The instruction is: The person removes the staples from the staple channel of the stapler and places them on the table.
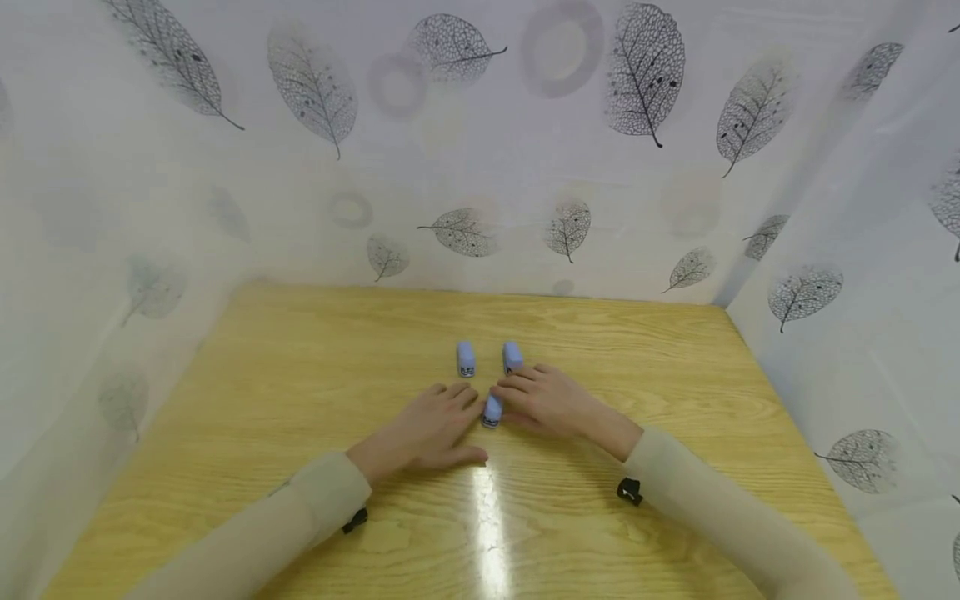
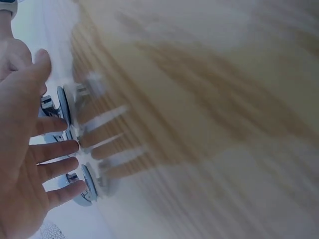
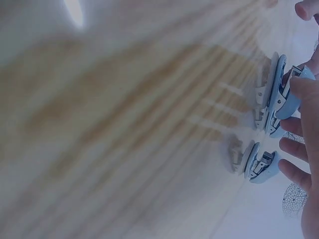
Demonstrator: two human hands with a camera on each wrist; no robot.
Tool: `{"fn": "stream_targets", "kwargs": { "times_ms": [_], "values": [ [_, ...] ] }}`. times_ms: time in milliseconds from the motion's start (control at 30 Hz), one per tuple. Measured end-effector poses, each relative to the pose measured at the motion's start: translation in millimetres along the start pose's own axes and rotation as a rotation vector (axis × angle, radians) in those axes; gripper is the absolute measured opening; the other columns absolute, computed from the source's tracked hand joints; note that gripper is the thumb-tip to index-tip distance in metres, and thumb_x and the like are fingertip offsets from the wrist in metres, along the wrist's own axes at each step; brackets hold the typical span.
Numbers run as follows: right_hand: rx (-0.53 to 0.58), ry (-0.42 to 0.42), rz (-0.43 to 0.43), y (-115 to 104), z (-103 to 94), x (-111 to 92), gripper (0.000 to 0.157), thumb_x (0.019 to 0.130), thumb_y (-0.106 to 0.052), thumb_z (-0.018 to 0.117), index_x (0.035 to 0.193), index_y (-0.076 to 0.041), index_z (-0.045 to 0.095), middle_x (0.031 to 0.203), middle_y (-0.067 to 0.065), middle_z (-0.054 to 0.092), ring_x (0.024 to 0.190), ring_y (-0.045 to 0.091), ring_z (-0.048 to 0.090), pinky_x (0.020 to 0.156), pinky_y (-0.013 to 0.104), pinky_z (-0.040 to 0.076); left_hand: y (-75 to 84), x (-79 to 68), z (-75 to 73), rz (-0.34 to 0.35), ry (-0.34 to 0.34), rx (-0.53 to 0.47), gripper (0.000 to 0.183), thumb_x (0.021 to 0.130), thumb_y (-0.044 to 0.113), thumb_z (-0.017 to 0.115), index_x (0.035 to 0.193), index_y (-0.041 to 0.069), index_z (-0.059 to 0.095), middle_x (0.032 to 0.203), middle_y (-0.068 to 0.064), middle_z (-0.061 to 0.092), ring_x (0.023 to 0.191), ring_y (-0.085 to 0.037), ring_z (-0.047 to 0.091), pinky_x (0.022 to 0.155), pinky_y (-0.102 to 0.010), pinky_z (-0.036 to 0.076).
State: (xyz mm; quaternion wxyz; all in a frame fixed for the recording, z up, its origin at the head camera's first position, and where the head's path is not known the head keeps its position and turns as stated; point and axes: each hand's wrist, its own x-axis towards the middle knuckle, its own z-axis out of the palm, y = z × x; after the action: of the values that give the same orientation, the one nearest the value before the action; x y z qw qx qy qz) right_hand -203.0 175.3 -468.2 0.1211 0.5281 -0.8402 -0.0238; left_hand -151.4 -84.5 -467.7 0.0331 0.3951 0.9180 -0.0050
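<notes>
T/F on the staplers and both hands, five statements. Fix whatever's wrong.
1. Three staplers are on the table: the front stapler, the left rear stapler and the right rear stapler. True.
2. The right hand holds the front stapler. True.
3. The left hand grips the left rear stapler. False: the left hand has its fingers extended and grips no stapler.
4. The two rear staplers are stacked. False: they are side by side on the table, with a gap between them.
5. The front stapler is nearer the person than the other two. True.
</notes>
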Motion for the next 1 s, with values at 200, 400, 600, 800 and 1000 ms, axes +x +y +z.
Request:
{"fn": "stream_targets", "kwargs": {
  "times_ms": [200, 400, 600, 800, 1000],
  "values": [
    [0.003, 0.013, 0.023, -3, -3.7, -12, 0.044, 0.101, -0.043, 0.069, 0.134, -0.014, 0.07, 0.127, 0.001, 0.076, 0.118, 0.021, 0.071, 0.102, 0.039, 0.058, 5.0, 11.0, -3.6, 0.023, 0.018, 0.048, 0.073, 0.104, 0.067, 0.048, 0.149, 0.011, 0.057, 0.151, -0.011, 0.059, 0.145, -0.03, 0.052, 0.118, -0.048, 0.047],
    [-0.008, 0.081, 0.018, -5, -7.9, -26, 0.039, 0.095, -0.04, 0.077, 0.125, -0.015, 0.074, 0.115, -0.002, 0.078, 0.108, 0.018, 0.073, 0.096, 0.037, 0.058, 14.0, 23.7, -3.7, 0.037, 0.025, 0.051, 0.061, 0.104, 0.063, 0.053, 0.139, 0.013, 0.065, 0.14, -0.007, 0.065, 0.133, -0.024, 0.059, 0.112, -0.043, 0.052],
    [-0.044, 0.177, 0.021, -4, -6.4, -40, 0.036, 0.089, -0.041, 0.083, 0.114, -0.016, 0.077, 0.103, -0.005, 0.079, 0.1, 0.018, 0.073, 0.095, 0.037, 0.059, 18.6, 34.9, -1.1, 0.055, 0.068, 0.063, 0.05, 0.104, 0.058, 0.058, 0.131, 0.018, 0.069, 0.132, -0.003, 0.068, 0.128, -0.021, 0.062, 0.108, -0.04, 0.053],
    [-0.017, 0.203, 0.031, -3, -7.2, -52, 0.035, 0.087, -0.039, 0.084, 0.111, -0.016, 0.077, 0.101, -0.004, 0.079, 0.096, 0.018, 0.073, 0.091, 0.037, 0.06, 21.2, 42.5, -1.5, 0.092, 0.112, 0.05, 0.039, 0.107, 0.052, 0.056, 0.118, 0.019, 0.072, 0.117, 0.0, 0.07, 0.11, -0.017, 0.065, 0.094, -0.033, 0.056],
    [-0.026, 0.206, 0.057, -2, -11.2, -61, 0.031, 0.084, -0.038, 0.087, 0.101, -0.015, 0.074, 0.092, -0.004, 0.075, 0.088, 0.017, 0.071, 0.081, 0.036, 0.059, 27.4, 55.3, 1.2, 0.094, 0.142, 0.091, 0.035, 0.106, 0.052, 0.057, 0.114, 0.021, 0.072, 0.11, 0.004, 0.068, 0.099, -0.013, 0.062, 0.082, -0.028, 0.052]
  ]
}}
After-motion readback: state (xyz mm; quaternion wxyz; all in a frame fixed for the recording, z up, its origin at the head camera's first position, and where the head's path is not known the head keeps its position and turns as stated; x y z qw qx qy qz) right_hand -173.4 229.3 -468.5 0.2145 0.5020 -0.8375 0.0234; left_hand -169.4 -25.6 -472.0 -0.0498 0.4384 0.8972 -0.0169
